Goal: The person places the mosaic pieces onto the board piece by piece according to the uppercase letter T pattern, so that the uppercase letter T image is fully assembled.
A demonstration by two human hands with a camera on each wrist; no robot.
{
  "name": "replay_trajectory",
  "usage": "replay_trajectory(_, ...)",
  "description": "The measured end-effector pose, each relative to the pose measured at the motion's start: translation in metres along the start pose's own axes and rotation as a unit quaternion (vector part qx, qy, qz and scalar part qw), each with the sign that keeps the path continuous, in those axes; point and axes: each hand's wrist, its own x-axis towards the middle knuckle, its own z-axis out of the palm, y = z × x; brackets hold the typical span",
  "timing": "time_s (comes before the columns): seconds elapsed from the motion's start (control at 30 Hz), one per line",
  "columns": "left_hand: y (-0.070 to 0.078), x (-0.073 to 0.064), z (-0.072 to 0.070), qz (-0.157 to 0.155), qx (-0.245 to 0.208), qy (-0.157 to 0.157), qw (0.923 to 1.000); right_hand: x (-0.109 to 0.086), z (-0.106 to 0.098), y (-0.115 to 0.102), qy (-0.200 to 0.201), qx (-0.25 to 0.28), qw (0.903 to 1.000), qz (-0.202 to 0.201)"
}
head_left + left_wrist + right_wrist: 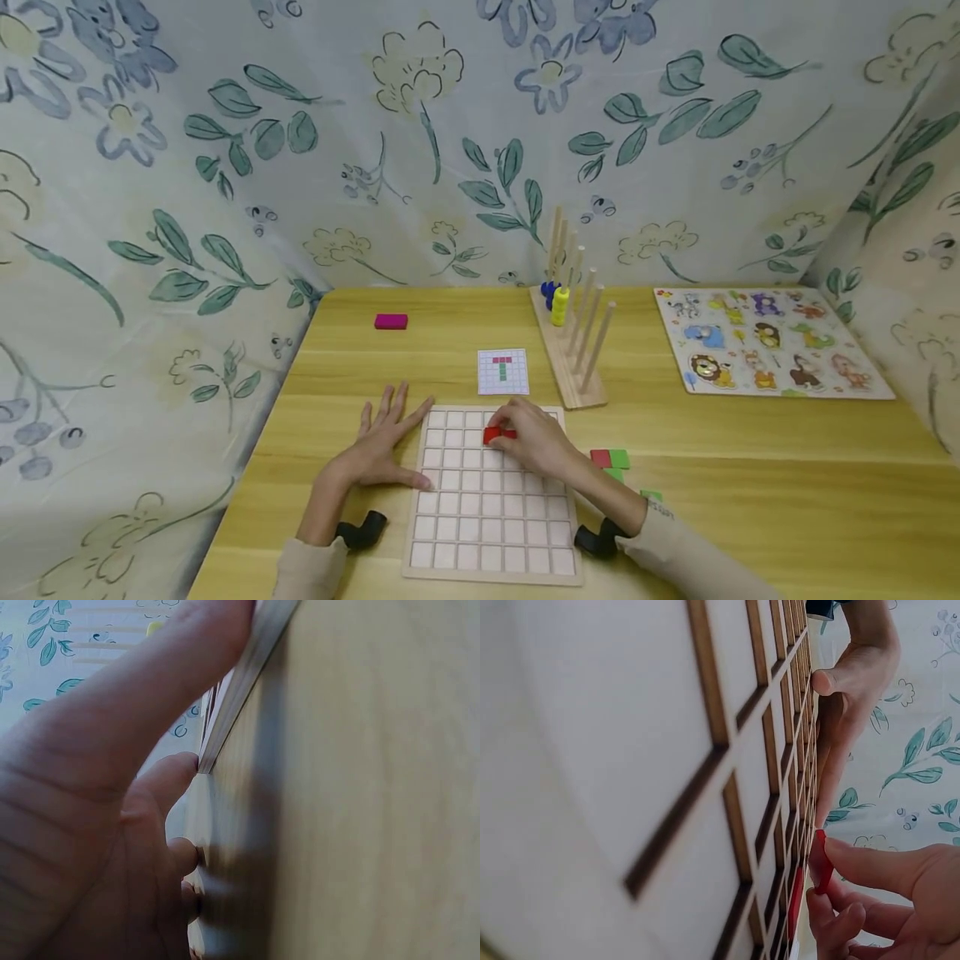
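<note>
A pale wooden grid board (492, 576) lies in front of me. Over its upper cells my right hand (538, 440) pinches a small red square tile (821, 862) between thumb and fingertips, the tile standing on edge in the right wrist view. Another red tile (796, 904) sits in a cell right beside it. My left hand (381, 450) is spread on the table, its thumb and index fingertip against the board's left edge. Beyond the board is a card (487, 385) printed with a red and green T on a grid.
Loose tiles, a red one (601, 459) and several green ones (618, 459), lie right of the board under the right forearm. A wooden peg stand (573, 379) with yellow beads (559, 307) and blue beads, an animal puzzle (738, 337) and a magenta block (391, 322) stand farther back.
</note>
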Motion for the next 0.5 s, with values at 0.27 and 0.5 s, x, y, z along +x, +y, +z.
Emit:
replay_trajectory(0.27, -0.0029, 0.0001, 0.0009, -0.006, 0.006, 0.003, 1.0000, 0.0039, 0.0035, 0.0000, -0.008, -0.008, 0.9999, -0.006)
replay_trajectory(0.5, -0.0026, -0.0002, 0.0019, -0.006, 0.002, 0.001, 1.0000, 0.0014, 0.0054, 0.0005, 0.007, -0.019, 0.9998, -0.008)
